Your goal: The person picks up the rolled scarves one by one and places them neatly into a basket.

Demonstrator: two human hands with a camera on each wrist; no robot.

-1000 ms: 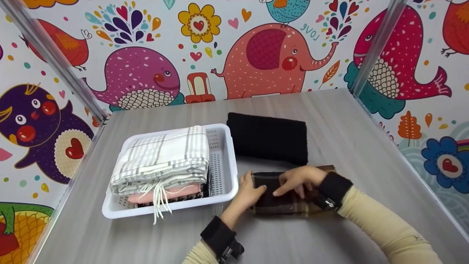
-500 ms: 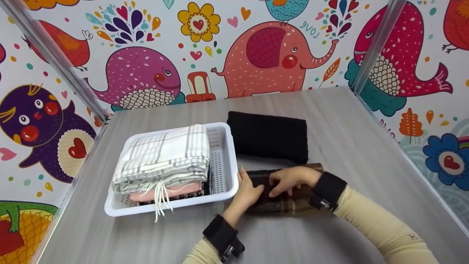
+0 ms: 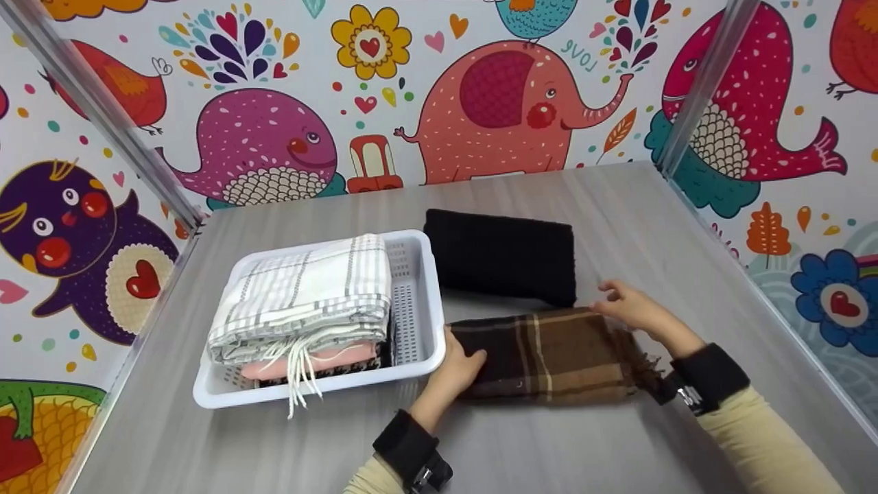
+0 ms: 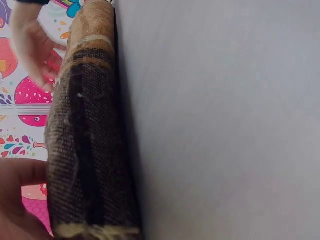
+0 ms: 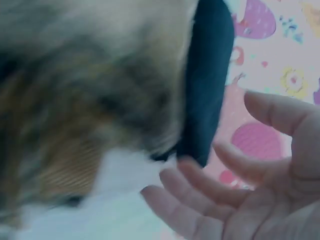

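Observation:
A folded brown plaid scarf (image 3: 542, 357) lies flat on the table, dark at its left end, with fringe at its right. Beside that left end is my left hand (image 3: 456, 367), fingers along the short edge and thumb reaching over the top. The left wrist view shows the scarf's folded side (image 4: 90, 125) with a digit touching its upper face. Over the far right corner of the scarf hovers my right hand (image 3: 634, 309), fingers loosely bent. In the right wrist view, the right hand (image 5: 240, 185) has spread fingers and an empty palm, near the blurred scarf (image 5: 75, 170).
A white basket (image 3: 439, 309) stands left of the scarf, close to my left hand. It bears a folded white checked cloth (image 3: 309, 288) with hanging tassels, over a pink cloth (image 3: 343, 360). Behind the scarf lies a folded black cloth (image 3: 501, 257). Printed panels enclose the table.
My right hand has lifted off the middle of the scarf and moved right to its far right corner, uncovering the plaid. The left hand stays at the left end.

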